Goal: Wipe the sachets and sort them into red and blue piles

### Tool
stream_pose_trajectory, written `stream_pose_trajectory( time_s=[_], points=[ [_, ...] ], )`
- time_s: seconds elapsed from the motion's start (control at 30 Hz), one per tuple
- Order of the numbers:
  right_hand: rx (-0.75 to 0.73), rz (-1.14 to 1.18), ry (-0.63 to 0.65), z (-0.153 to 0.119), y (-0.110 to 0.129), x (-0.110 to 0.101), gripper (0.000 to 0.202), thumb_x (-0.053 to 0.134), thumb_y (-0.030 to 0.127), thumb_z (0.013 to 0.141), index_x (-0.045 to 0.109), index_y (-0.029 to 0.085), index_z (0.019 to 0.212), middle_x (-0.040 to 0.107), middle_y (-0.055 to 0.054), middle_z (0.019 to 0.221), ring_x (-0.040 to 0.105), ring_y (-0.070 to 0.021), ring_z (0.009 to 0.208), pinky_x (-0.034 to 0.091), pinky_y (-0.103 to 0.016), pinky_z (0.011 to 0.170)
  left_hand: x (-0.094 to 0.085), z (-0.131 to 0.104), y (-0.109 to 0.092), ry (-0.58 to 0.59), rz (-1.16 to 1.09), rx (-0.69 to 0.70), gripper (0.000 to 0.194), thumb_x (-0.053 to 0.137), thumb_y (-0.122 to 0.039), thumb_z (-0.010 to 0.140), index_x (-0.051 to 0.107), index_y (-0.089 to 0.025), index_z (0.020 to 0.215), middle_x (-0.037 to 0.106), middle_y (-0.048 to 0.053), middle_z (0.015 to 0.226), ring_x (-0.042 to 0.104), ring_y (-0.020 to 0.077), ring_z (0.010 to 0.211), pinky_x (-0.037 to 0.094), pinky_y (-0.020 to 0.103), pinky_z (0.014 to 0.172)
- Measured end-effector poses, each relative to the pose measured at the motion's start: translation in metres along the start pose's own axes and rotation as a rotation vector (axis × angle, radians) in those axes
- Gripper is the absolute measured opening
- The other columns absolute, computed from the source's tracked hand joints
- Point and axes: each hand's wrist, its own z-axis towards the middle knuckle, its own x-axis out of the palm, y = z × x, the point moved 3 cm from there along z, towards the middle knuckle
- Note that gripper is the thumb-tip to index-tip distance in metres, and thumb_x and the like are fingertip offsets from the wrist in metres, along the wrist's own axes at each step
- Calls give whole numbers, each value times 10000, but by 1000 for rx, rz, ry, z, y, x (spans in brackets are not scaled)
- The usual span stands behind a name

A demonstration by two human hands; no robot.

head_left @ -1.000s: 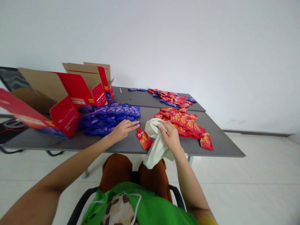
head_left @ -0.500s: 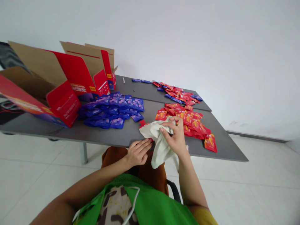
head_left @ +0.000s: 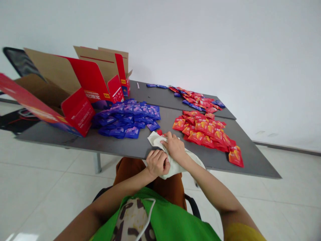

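My right hand (head_left: 175, 147) is closed on a white cloth (head_left: 192, 159) at the table's front edge, pressing it down over a red pouch (head_left: 159, 132). Only the pouch's far end shows beyond the cloth. Beside it, my left hand (head_left: 157, 163) is curled at the table edge against the cloth; whatever lies under its fingers is hidden. Just past the cloth on the right spreads a pile of red pouches (head_left: 203, 129) with orange prints. To the left lies a heap of blue-purple pouches (head_left: 127, 117).
Open red cardboard boxes (head_left: 79, 112) stand on the left of the dark grey table (head_left: 112, 145). A mixed row of red and blue pouches (head_left: 198, 100) lies at the back, near a small pale object (head_left: 138, 85). A white wall runs behind.
My right hand has come down from lifting the cloth and now presses it onto the red pouch. My left fingers have gone from lying flat to curled. The view has shifted slightly.
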Motion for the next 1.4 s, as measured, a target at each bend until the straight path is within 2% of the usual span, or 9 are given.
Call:
stream_pose_trajectory(
  time_s=[0.2, 0.3, 0.57, 0.63, 0.73, 0.83, 0.93, 1.2, 1.4],
  points=[
    [105, 71, 80, 46, 11, -6, 644, 572, 572, 846, 372, 92, 1227, 679, -184, 976, 666, -296, 908, 470, -333, 727, -1, 2, -1, -10, 17, -23, 83, 466, -190, 769, 537, -207, 731, 589, 31, 642, 525, 198, 657, 319, 372, 653],
    [83, 179, 41, 56, -2, -30, 656, 691, 496, 778, 395, 121, 1228, 683, -153, 1004, 665, -284, 912, 462, -314, 722, 0, 1, -1, -19, 9, -19, 158, 463, -175, 771, 596, -196, 853, 638, 41, 708, 544, 205, 683, 324, 372, 664],
    [-60, 354, -377, -27, -69, -130, 344, 448, 428, 929, 528, 251, 1214, 674, -59, 1095, 651, -246, 935, 451, -312, 756, 6, -9, -1, -106, 4, -16, 295, 444, -206, 779, 625, -155, 1007, 673, 87, 825, 571, 216, 722, 329, 374, 676],
    [-31, 301, -337, -41, -66, -123, 340, 428, 412, 936, 535, 259, 1219, 688, -58, 1064, 657, -250, 923, 452, -308, 745, 7, -10, -1, -108, 10, -12, 303, 447, -208, 777, 626, -161, 1017, 672, 84, 821, 570, 213, 716, 322, 372, 671],
    [-25, 171, -126, -46, -46, -80, 322, 445, 373, 924, 528, 257, 1213, 714, -58, 945, 677, -240, 816, 444, -287, 688, 8, -10, 1, -110, 28, -15, 285, 450, -209, 770, 620, -162, 993, 656, 78, 776, 559, 208, 688, 314, 371, 662],
    [-33, -7, 74, -39, -25, -29, 307, 448, 444, 922, 557, 264, 1146, 712, -54, 800, 677, -243, 721, 427, -279, 621, 8, -11, 1, -106, 41, -4, 233, 440, -202, 765, 608, -175, 923, 626, 64, 708, 547, 203, 664, 312, 371, 658],
    [-28, -86, 126, -20, -13, -4, 349, 424, 502, 920, 567, 255, 1120, 707, -69, 801, 679, -245, 727, 430, -277, 606, 9, -11, 2, -95, 46, 0, 214, 431, -200, 760, 597, -192, 894, 609, 55, 679, 539, 202, 655, 315, 372, 652],
    [-65, -72, 217, 42, 21, -12, 441, 398, 488, 914, 539, 283, 1279, 681, -107, 1099, 650, -267, 998, 478, -326, 771, 8, -4, -1, -79, 54, -79, 211, 459, -191, 741, 567, -187, 922, 635, 68, 745, 565, 225, 692, 374, 382, 675],
    [-55, -81, 337, 1, -12, -31, 352, 610, 458, 772, 696, 285, 1067, 717, -73, 1033, 669, -259, 946, 485, -308, 757, -12, 20, 2, -19, 176, -446, 433, 483, -189, 784, 478, -95, 1207, 646, 157, 1020, 603, 272, 938, 421, 419, 858]
  ],
)
